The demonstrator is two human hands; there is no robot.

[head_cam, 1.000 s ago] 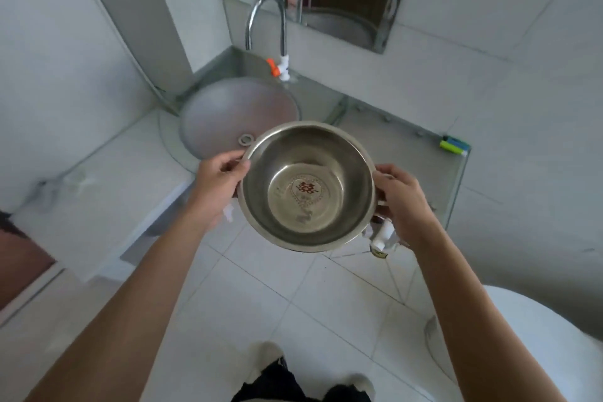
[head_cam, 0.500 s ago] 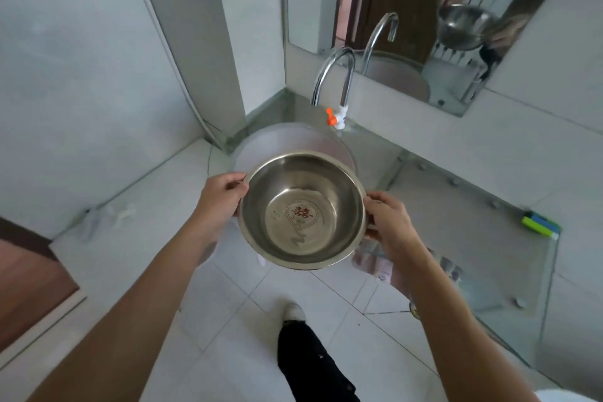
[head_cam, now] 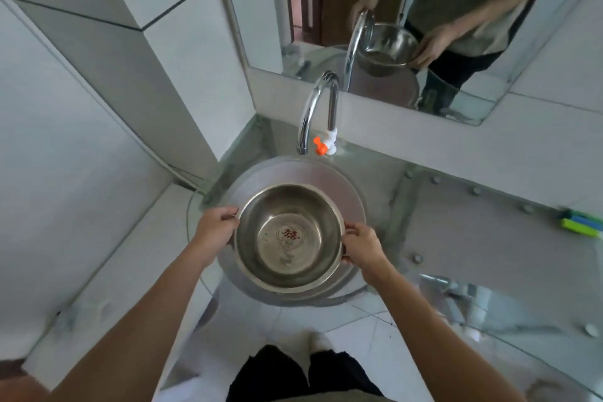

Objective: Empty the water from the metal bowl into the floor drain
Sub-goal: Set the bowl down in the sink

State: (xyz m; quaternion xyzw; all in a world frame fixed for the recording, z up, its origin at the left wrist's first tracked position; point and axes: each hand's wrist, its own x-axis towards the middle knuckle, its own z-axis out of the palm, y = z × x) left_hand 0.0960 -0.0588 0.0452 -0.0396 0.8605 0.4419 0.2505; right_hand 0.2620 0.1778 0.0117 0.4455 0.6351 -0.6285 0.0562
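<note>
My dark trouser legs [head_cam: 303, 378] stand nearest, over white floor tiles [head_cam: 359, 330]. Both my forearms reach forward from the lower corners. My left hand [head_cam: 215, 232] curls around the bowl [head_cam: 288, 238] at its left rim, fingers folded over the edge. My right hand [head_cam: 362, 246] grips the right rim the same way, thumb on top. So I hold the bowl between both hands, level and mouth up. It is plain metal, with a red mark printed in the middle of its bottom. I cannot tell whether any water lies in it; the inside shines but shows no clear waterline.

The bowl sits in the air over the round sink basin [head_cam: 342, 186], covering most of the near half of it. The basin is set in a glass counter [head_cam: 456, 238] with small metal studs. At the far right of the counter lies a green and blue thing [head_cam: 580, 223], too blurred to name.

Beyond the basin the curved chrome tap [head_cam: 318, 108] rises, its spout ending just behind the basin's far edge. An orange handle [head_cam: 320, 145] juts from its white base. Behind the tap a mirror [head_cam: 326, 10] hangs on the tiled wall, showing my reflection holding the bowl. A white tiled column [head_cam: 156, 42] stands to the left.
</note>
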